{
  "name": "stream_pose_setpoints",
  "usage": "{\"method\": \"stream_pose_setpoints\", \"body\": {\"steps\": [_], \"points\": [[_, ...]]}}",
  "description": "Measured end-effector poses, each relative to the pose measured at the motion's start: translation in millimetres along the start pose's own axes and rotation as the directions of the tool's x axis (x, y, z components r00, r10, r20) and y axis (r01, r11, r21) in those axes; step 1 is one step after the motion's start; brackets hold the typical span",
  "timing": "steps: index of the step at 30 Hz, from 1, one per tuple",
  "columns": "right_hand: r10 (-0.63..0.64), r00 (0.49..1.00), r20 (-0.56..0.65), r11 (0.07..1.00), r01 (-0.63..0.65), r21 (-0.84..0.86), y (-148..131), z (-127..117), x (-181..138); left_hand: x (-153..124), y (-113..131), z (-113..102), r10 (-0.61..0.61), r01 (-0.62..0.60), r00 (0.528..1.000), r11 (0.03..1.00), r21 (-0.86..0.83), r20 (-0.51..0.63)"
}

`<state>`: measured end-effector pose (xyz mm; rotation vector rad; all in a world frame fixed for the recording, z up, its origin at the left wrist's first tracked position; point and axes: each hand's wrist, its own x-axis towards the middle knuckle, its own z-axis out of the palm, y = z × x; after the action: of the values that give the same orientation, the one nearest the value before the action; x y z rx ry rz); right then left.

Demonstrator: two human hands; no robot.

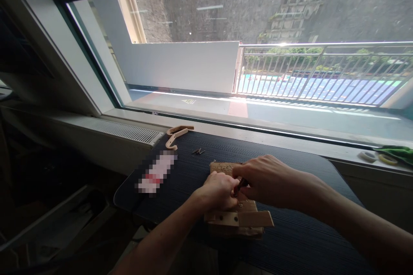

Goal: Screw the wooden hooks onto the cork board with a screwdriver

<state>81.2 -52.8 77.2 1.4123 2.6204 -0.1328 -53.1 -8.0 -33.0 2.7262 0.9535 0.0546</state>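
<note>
On the dark table, a pale wooden block (225, 166) pitted with small holes lies under both of my hands. My right hand (267, 180) is closed around a small dark and red tool (239, 186), mostly covered by the fingers, so its kind is unclear. Close against it, my left hand (219, 190) is closed with its fingertips at the tool's lower end; what it pinches is hidden. Across the block's near end rests a light wooden strip (254, 219) with two dark round spots. Several screws or nails (198, 151) lie in a small pile beyond my left hand.
Two bent wooden hooks (177, 134) lie at the table's far left corner. A blurred white and red item (157, 172) is left of my hands. Behind the table runs a window sill (245, 134), with tape rolls (387, 160) and a green cloth (398, 151) at right.
</note>
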Motion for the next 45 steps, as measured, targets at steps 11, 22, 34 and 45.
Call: {"method": "stream_pose_setpoints", "body": {"steps": [11,22,34,45], "points": [[0.015,0.998,-0.062,0.996,-0.021,-0.091,4,15,9,1,-3,6,0.003,-0.004,1.000,0.999,-0.047,-0.031],[-0.010,1.000,0.002,1.000,0.010,0.003,4,0,5,0,-1,-1,-0.032,0.032,1.000,0.998,-0.048,0.001],[0.037,0.999,-0.037,0.999,-0.038,-0.016,4,4,6,0,-4,4,0.007,-0.010,0.999,0.998,-0.067,-0.037],[0.003,0.994,-0.112,1.000,-0.005,-0.018,3,20,8,0,-6,-5,0.046,-0.035,0.998,0.978,-0.206,0.051]]}}
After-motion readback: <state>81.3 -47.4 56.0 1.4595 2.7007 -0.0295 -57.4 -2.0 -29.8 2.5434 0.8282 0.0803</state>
